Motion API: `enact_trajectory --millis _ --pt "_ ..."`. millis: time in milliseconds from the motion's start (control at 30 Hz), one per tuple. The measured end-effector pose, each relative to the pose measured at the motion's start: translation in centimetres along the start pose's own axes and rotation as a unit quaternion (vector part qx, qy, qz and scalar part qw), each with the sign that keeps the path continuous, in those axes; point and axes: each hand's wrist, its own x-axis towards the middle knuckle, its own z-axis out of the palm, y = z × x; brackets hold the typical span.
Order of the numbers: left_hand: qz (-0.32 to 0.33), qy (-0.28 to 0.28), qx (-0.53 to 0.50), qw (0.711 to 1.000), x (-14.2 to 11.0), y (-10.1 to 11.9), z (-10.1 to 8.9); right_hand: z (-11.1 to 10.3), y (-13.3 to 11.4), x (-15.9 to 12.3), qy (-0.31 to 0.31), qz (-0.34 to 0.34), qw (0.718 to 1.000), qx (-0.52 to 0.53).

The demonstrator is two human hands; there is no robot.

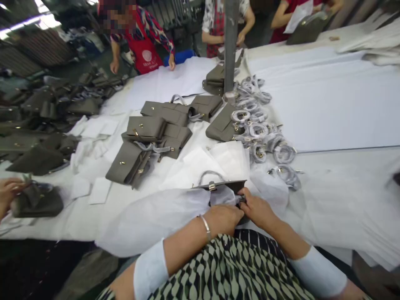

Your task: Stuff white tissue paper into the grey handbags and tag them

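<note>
Close in front of me stands a dark olive handbag with a wrapped top handle and a metal clasp. White tissue paper spreads out from it to the left. My left hand, with a bracelet at the wrist, is closed at the near right side of the bag, its fingertips partly hidden. My right hand grips the right edge of the same bag, thumb and fingers closed near its side fitting. The two hands almost touch. What lies between the fingertips is hard to make out.
Coiled wrapped straps pile up beyond my right hand. Several olive bags lie ahead to the left, with a bigger heap farther left. A metal post rises from the table. Co-workers stand opposite; another person's hand is at left.
</note>
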Motion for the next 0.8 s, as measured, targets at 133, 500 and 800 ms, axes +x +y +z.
enact_trajectory --millis 133,500,800 --pt "-0.074 0.373 0.006 0.925 -9.9 -0.8 -0.7 -1.5 -1.1 -0.9 0.007 -0.036 0.992 -0.12" --pt "-0.377 0.551 -0.504 0.548 -21.3 -4.1 10.8 -1.4 -6.0 -1.2 -0.127 -0.386 0.913 -0.047" --pt "-0.284 0.475 -0.514 0.655 -16.3 -3.5 8.9 1.7 -6.9 1.4 -0.249 -0.283 0.914 -0.15"
